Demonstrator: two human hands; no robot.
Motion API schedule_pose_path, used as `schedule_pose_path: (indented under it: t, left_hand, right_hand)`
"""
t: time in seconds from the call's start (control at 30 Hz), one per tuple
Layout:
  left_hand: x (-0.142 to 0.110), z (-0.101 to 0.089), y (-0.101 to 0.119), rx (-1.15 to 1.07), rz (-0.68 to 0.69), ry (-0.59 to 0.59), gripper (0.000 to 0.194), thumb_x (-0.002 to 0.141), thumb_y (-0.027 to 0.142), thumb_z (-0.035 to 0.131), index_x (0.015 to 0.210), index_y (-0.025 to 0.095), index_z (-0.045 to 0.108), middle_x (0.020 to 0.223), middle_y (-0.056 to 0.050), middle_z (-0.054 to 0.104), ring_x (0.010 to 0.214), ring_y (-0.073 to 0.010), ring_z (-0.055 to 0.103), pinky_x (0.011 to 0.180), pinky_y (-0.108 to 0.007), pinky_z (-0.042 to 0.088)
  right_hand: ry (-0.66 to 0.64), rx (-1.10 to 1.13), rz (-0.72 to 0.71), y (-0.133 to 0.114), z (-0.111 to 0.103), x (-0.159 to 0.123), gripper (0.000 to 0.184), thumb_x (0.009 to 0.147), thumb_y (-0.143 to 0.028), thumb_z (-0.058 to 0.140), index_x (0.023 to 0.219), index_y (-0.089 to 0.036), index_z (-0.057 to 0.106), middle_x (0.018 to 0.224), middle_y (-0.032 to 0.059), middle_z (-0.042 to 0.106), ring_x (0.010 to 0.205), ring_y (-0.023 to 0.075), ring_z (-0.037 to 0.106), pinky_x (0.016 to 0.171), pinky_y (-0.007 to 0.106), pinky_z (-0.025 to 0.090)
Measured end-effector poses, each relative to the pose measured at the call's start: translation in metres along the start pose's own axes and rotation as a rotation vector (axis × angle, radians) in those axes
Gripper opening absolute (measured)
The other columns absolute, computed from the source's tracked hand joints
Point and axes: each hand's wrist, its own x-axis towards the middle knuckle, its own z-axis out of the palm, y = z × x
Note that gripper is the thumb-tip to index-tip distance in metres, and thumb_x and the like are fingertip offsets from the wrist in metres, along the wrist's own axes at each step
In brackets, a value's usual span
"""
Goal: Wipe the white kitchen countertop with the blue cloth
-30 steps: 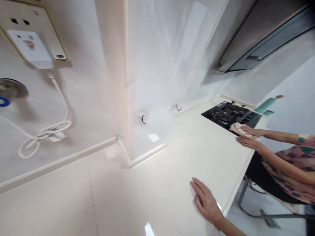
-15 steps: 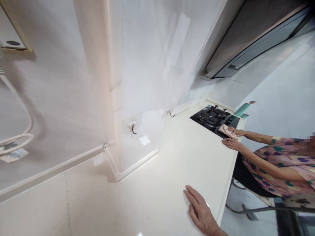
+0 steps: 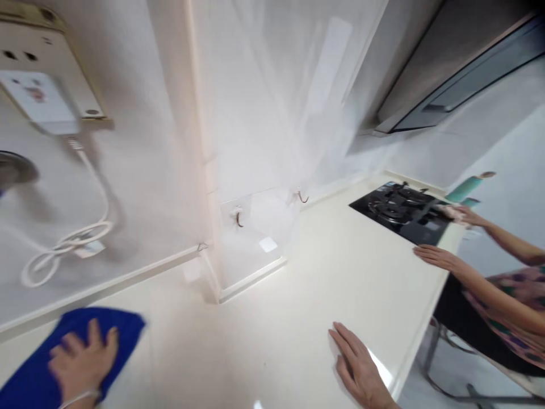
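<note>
My left hand (image 3: pixel 85 360) lies spread on a dark blue cloth (image 3: pixel 32 372) at the lower left, pressing it against the white countertop (image 3: pixel 255 335). A light bracelet circles that wrist. At the lower right, my right hand (image 3: pixel 361 366) rests on the bare counter near its front edge, its fingers stretched out and holding nothing.
A co-worker's arm (image 3: pixel 481 278) reaches in from the right; their other hand holds a pale cloth (image 3: pixel 455 213) at the black gas hob (image 3: pixel 395 207). A plugged-in white cable (image 3: pixel 97 182) hangs on the left wall. Wall hooks (image 3: pixel 239 220) and a boxed-in corner jut out.
The view has swung left, bringing my left hand and the blue cloth into sight. My right hand stays on the counter. The co-worker's cloth has moved farther back across the hob.
</note>
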Motion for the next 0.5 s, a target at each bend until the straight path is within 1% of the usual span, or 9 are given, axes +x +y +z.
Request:
schedule_pose_path:
  t: [0.03, 0.07, 0.13, 0.2, 0.3, 0.4, 0.5]
  left_hand:
    - [-0.008, -0.007, 0.004, 0.004, 0.073, -0.029, 0.059, 0.099, 0.047, 0.021, 0.150, 0.021, 0.033, 0.162, -0.015, 0.034, 0.146, -0.0460, 0.028, 0.107, -0.063, 0.039]
    - [-0.017, -0.014, 0.010, -0.007, 0.176, -0.019, 0.062, 0.098, 0.047, 0.024, 0.151, 0.017, 0.032, 0.161, -0.023, 0.031, 0.147, -0.0459, 0.028, 0.112, -0.061, 0.036]
    - [-0.037, -0.025, 0.025, -0.027, 0.258, -0.035, 0.064, 0.095, 0.046, 0.031, 0.151, 0.015, 0.032, 0.159, -0.028, 0.032, 0.148, -0.0476, 0.028, 0.116, -0.061, 0.032]
    - [-0.058, -0.033, 0.041, -0.057, 0.322, -0.049, 0.064, 0.094, 0.045, 0.034, 0.151, 0.016, 0.029, 0.160, -0.028, 0.031, 0.149, -0.0476, 0.025, 0.119, -0.061, 0.030]
    - [-0.092, -0.041, 0.060, -0.103, 0.430, -0.077, 0.063, 0.094, 0.045, 0.038, 0.151, 0.019, 0.029, 0.162, -0.025, 0.029, 0.151, -0.0464, 0.021, 0.122, -0.060, 0.026]
    - [-0.131, -0.049, 0.078, -0.163, 0.585, -0.083, 0.060, 0.094, 0.044, 0.038, 0.150, 0.022, 0.032, 0.164, -0.020, 0.028, 0.153, -0.0443, 0.018, 0.123, -0.060, 0.025]
    - [-0.175, -0.057, 0.098, -0.228, 0.743, -0.096, 0.059, 0.095, 0.045, 0.038, 0.150, 0.026, 0.032, 0.165, -0.017, 0.028, 0.153, -0.0426, 0.018, 0.123, -0.061, 0.026]
  right_hand:
    - [-0.002, 0.013, 0.003, 0.002, 0.002, -0.002, 0.064, 0.091, -0.024, 0.045, 0.153, -0.028, 0.030, 0.156, 0.0075, 0.039, 0.142, 0.0293, 0.041, 0.110, 0.053, 0.052]
    - [-0.001, 0.024, 0.002, 0.003, 0.003, -0.003, 0.063, 0.091, -0.025, 0.045, 0.153, -0.028, 0.030, 0.156, 0.0078, 0.039, 0.141, 0.0296, 0.042, 0.110, 0.054, 0.051]
    - [0.010, 0.038, -0.011, 0.006, 0.008, -0.006, 0.063, 0.092, -0.027, 0.045, 0.153, -0.028, 0.029, 0.155, 0.0087, 0.041, 0.140, 0.0300, 0.043, 0.109, 0.055, 0.051]
    - [0.031, 0.045, -0.031, 0.008, 0.012, -0.007, 0.062, 0.092, -0.028, 0.044, 0.152, -0.027, 0.030, 0.154, 0.0096, 0.042, 0.139, 0.0301, 0.044, 0.108, 0.055, 0.050]
    - [0.053, 0.045, -0.039, 0.008, 0.015, -0.008, 0.059, 0.092, -0.028, 0.044, 0.150, -0.024, 0.033, 0.153, 0.0108, 0.043, 0.139, 0.0295, 0.044, 0.108, 0.054, 0.050]
    - [0.069, 0.038, -0.039, 0.006, 0.015, -0.007, 0.056, 0.092, -0.026, 0.044, 0.147, -0.022, 0.038, 0.151, 0.0116, 0.045, 0.139, 0.0286, 0.043, 0.109, 0.052, 0.049]
    - [0.092, 0.022, -0.033, 0.005, 0.014, -0.005, 0.053, 0.091, -0.024, 0.044, 0.144, -0.019, 0.042, 0.150, 0.0121, 0.046, 0.138, 0.0276, 0.044, 0.110, 0.051, 0.048]
